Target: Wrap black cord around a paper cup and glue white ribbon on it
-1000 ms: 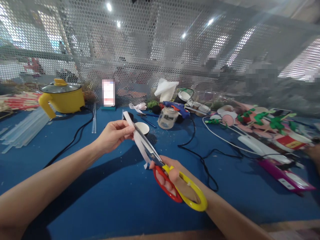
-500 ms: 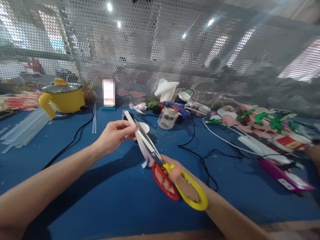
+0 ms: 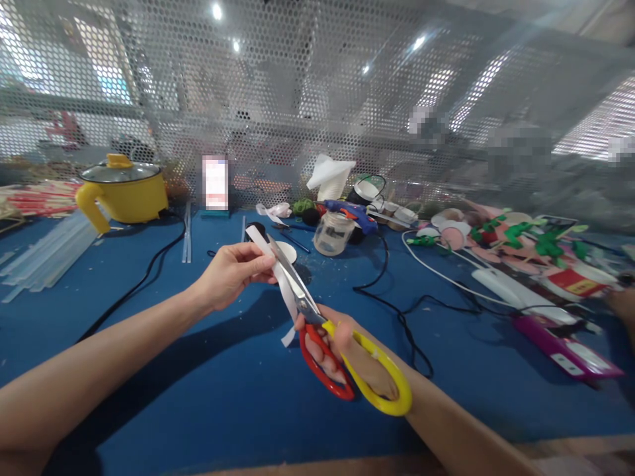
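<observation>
My left hand (image 3: 232, 273) pinches a white ribbon strip (image 3: 289, 296) above the blue table (image 3: 208, 390); the strip runs down and right, its loose end curling near the scissor handles. In my right hand (image 3: 347, 357) are scissors (image 3: 342, 347) with one red and one yellow handle loop, fingers through the loops. The metal blades lie along the strip, pointing up-left toward my left fingers. A small black-and-white spool (image 3: 284, 251) sits on the table just behind the blades.
A yellow pot (image 3: 124, 192) with lid stands back left, beside clear glue sticks (image 3: 44, 254). A glass jar (image 3: 333, 233), blue glue gun (image 3: 353, 215), black cables (image 3: 397, 311) and green-and-pink craft pieces (image 3: 526, 241) crowd the back right. Perforated metal mesh (image 3: 317, 99) walls the far edge.
My right hand has slid the scissors a little up-left along the ribbon. My left hand has dropped slightly, still pinching the strip.
</observation>
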A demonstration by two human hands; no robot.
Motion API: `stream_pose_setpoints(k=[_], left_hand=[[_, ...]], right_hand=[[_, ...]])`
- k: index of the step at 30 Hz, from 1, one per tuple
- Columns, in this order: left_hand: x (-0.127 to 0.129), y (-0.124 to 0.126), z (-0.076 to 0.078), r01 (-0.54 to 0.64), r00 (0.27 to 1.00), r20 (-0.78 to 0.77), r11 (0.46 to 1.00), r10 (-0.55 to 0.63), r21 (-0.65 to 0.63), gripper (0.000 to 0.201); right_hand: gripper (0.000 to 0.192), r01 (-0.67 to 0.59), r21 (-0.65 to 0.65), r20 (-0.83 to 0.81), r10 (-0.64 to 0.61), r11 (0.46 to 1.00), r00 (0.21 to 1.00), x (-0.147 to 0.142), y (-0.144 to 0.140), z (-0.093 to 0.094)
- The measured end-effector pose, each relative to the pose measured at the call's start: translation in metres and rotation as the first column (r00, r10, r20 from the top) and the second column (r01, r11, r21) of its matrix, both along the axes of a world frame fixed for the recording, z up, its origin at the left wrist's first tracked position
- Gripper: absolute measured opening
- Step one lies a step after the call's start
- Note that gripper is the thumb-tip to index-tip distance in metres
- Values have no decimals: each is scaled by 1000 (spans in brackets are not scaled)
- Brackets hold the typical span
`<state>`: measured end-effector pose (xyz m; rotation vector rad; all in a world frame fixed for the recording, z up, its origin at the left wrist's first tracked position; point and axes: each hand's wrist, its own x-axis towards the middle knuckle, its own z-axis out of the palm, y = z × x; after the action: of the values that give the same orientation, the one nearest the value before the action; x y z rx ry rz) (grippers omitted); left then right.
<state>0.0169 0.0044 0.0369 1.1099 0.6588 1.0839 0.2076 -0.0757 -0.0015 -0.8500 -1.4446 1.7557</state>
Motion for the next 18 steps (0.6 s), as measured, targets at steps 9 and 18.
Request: stream_pose_setpoints(k=[9, 18], left_hand=[[1, -2, 2, 4, 1000, -27, 1000, -4, -8, 13], [0, -1, 0, 35, 998, -49, 999, -36, -8, 13]], right_hand=[[60, 92, -17, 52, -91, 996, 994, -7, -6, 12], [57, 110, -75, 49, -106, 991, 993, -11, -7, 17]])
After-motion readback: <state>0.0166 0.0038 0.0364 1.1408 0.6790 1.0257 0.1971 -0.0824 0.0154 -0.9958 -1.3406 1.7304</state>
